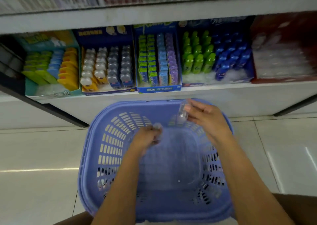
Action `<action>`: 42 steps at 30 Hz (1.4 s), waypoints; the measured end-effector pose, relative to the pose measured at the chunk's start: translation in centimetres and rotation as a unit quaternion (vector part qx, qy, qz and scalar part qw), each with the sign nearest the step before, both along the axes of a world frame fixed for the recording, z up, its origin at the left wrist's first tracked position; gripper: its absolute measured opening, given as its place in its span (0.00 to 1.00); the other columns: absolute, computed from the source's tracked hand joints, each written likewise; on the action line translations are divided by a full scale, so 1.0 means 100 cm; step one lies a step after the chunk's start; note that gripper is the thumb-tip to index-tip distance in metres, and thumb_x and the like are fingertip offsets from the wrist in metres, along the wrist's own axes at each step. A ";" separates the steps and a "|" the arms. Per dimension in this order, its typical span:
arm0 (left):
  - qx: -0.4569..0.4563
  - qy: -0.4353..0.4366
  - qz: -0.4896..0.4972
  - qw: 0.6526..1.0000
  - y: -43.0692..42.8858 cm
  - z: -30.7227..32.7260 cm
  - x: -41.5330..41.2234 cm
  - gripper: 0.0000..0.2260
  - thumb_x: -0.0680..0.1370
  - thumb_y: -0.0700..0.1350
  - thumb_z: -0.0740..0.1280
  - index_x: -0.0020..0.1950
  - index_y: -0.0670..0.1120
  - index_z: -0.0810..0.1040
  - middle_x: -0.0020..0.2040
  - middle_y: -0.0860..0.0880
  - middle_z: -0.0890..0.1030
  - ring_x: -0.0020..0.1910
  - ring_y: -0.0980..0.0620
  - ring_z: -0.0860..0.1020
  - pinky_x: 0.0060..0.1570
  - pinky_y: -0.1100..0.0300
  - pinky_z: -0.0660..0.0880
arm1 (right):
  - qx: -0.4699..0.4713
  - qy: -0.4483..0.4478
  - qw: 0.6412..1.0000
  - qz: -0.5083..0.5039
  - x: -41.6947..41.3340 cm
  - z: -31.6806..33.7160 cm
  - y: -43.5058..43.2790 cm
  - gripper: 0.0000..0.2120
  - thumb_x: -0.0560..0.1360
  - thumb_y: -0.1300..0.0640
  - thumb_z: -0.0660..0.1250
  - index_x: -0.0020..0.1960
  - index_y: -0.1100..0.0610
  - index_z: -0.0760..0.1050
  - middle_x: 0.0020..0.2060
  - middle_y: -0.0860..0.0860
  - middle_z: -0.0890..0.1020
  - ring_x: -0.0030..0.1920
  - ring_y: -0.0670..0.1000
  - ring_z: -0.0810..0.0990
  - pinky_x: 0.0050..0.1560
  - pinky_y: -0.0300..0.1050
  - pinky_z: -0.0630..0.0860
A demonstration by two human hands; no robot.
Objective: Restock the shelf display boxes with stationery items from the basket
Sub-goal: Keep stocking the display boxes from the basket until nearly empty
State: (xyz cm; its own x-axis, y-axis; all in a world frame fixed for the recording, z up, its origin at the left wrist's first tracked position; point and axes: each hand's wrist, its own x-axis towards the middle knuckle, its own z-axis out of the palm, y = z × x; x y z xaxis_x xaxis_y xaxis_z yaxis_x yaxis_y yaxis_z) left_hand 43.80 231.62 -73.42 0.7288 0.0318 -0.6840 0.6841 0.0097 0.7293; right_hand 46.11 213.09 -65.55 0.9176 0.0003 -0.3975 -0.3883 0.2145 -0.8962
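Note:
A purple plastic basket (109, 149) sits on the floor below the shelf. My left hand (145, 139) is inside it, curled round a small clear packaged item (158, 127). My right hand (205, 116) is raised over the basket's far rim and pinches another clear packaged item (182, 112). The view is blurred, so I cannot name the items. On the shelf stand display boxes: a teal one (32, 89), a dark blue one (106, 91), a blue one (159, 88), a box with green and blue bottles (216, 59) and a red box (283, 53).
The white shelf front edge (240, 89) runs just beyond the basket. An upper shelf (154, 15) overhangs the boxes. Pale floor tiles (42, 156) lie on both sides of the basket. A dark shelf upright (51, 109) slants at the left.

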 end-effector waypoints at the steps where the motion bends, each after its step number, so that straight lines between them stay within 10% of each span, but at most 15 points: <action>1: -0.071 -0.014 0.006 0.997 -0.013 0.022 0.003 0.07 0.78 0.36 0.63 0.43 0.45 0.76 0.30 0.51 0.80 0.28 0.56 0.78 0.31 0.65 0.75 | 0.018 -0.019 0.999 -0.033 0.000 0.010 -0.011 0.14 0.73 0.65 0.68 0.59 0.59 0.78 0.45 0.52 0.84 0.42 0.46 0.82 0.42 0.38 0.81; 8: -0.063 -0.198 -0.127 0.970 -0.111 0.134 0.042 0.02 0.78 0.39 0.65 0.46 0.45 0.76 0.37 0.50 0.83 0.28 0.59 0.75 0.28 0.68 0.71 | -0.104 -0.176 0.945 -0.256 0.031 0.065 -0.131 0.08 0.72 0.63 0.71 0.50 0.55 0.79 0.39 0.53 0.82 0.42 0.50 0.80 0.48 0.44 0.79; 13: -0.003 -0.248 -0.121 0.961 -0.169 0.162 0.065 0.05 0.74 0.41 0.70 0.40 0.46 0.76 0.40 0.41 0.83 0.28 0.56 0.70 0.28 0.64 0.67 | -0.306 -0.182 0.870 -0.341 0.092 0.075 -0.211 0.16 0.70 0.59 0.71 0.57 0.61 0.75 0.47 0.51 0.79 0.42 0.43 0.77 0.41 0.26 0.73; 16: -0.026 -0.268 -0.094 0.959 -0.190 0.161 0.073 0.09 0.72 0.38 0.72 0.35 0.50 0.80 0.26 0.54 0.75 0.25 0.58 0.67 0.28 0.64 0.65 | -0.385 -0.175 0.852 -0.310 0.134 0.072 -0.233 0.16 0.71 0.63 0.70 0.58 0.63 0.75 0.53 0.56 0.80 0.47 0.45 0.79 0.45 0.24 0.69; 21: -0.028 -0.237 -0.105 0.965 -0.207 0.153 0.082 0.11 0.72 0.37 0.73 0.53 0.38 0.81 0.30 0.54 0.76 0.28 0.58 0.71 0.35 0.64 0.71 | -0.549 -0.133 0.805 -0.183 0.179 0.057 -0.245 0.13 0.76 0.54 0.63 0.58 0.58 0.73 0.56 0.54 0.79 0.56 0.53 0.77 0.52 0.40 0.71; 28: 0.012 -0.247 -0.123 0.961 -0.217 0.147 0.089 0.10 0.70 0.44 0.75 0.48 0.44 0.79 0.33 0.55 0.77 0.27 0.62 0.72 0.33 0.64 0.69 | -0.410 -0.187 0.877 -0.167 0.188 0.049 -0.251 0.09 0.69 0.61 0.69 0.38 0.49 0.72 0.42 0.51 0.79 0.43 0.49 0.77 0.48 0.45 0.78; 42: 0.035 -0.303 -0.178 0.936 -0.229 0.154 0.093 0.05 0.77 0.40 0.64 0.46 0.46 0.78 0.42 0.50 0.82 0.41 0.55 0.82 0.44 0.61 0.81 | -0.661 -0.122 0.734 -0.102 0.200 0.039 -0.243 0.20 0.77 0.55 0.62 0.65 0.63 0.67 0.57 0.61 0.78 0.56 0.60 0.77 0.54 0.49 0.74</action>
State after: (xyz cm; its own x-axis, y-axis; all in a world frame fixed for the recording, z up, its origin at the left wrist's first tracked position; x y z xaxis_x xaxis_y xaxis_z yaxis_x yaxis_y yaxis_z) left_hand 53.13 208.71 -57.99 0.9549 -0.2577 -0.1473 0.0957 -0.2024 0.9746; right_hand 66.11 188.75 -61.61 0.8888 -0.3850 0.2486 -0.2627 -0.8726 -0.4119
